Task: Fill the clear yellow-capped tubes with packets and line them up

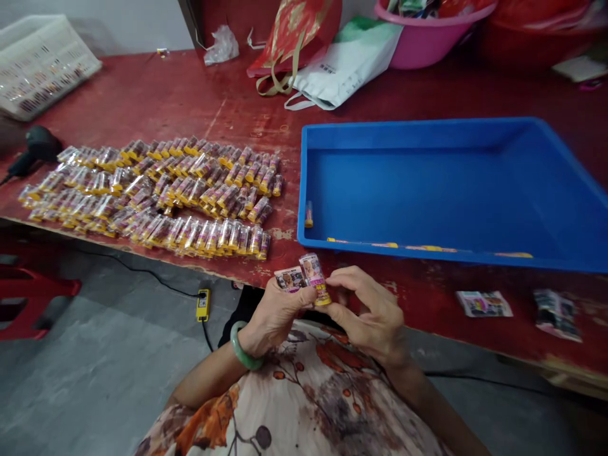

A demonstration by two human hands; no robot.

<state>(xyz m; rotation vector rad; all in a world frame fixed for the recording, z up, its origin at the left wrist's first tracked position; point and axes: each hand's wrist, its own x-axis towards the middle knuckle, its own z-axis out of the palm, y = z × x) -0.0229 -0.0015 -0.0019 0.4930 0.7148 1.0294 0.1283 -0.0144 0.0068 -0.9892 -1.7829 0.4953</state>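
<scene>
Your floral top (308, 405) fills the nearest part of the view, and a pale green bangle (236, 342) rings your left wrist. Your left hand (278, 316) is clamped on a printed packet (289, 280) and a clear tube (312, 272) with a yellow cap; both tilt in front of you at the table's near edge, the tube to the right of the packet. Your right hand (373, 313) has its thumb and forefinger against the tube around its capped end, the other fingers curled; whether they grip it or only steady it, you cannot tell. Down to your left, a yellow power strip (202, 305) is by the table edge. On the red table (190, 104), two loose packets (484, 304) lie to the right, just before a large blue tray (418, 134). Inside the tray, one small tube (309, 214) stands by the left wall. Left of the tray you have a mass of yellow-capped tubes (223, 234) in uneven rows, with a black handheld device (40, 145) beside their far left end. Farther back are a white basket (42, 57), a white bag (346, 66) against a red bag (297, 35), and a pink basin (427, 41).
</scene>
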